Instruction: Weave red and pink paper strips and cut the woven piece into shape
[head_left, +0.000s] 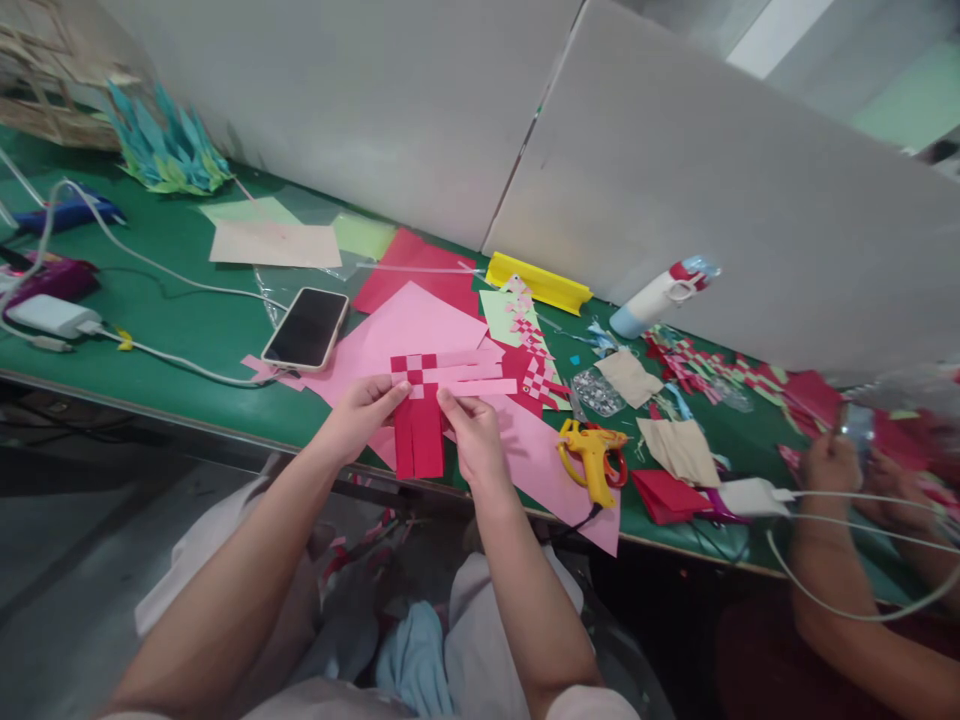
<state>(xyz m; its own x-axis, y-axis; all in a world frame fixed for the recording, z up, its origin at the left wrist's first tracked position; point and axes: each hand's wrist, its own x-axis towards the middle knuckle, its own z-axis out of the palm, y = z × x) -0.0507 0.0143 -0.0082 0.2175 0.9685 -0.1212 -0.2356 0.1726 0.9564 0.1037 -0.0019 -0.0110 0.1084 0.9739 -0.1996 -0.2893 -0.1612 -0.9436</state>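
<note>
Between my two hands is a woven paper piece (pixel 420 440), with red strips hanging down and pink strips pointing right; the crossing makes a red and pink check. My left hand (pixel 367 405) pinches the check's left edge between thumb and fingers. On the right side, my right hand (pixel 471 425) grips the piece near the top of the red strips, just below the pink ones. Under it lie large pink paper sheets (pixel 409 320). A red sheet (pixel 420 280) lies behind them.
A phone (pixel 306 328) lies left of the pink sheets. To the right are a yellow glue gun (pixel 596 462), red folded paper (pixel 667 497), cloth pouches (pixel 679 450) and a bottle (pixel 660 297). A white cable (pixel 176 362) runs along the left. Another person's hands (pixel 832 465) hold something at far right.
</note>
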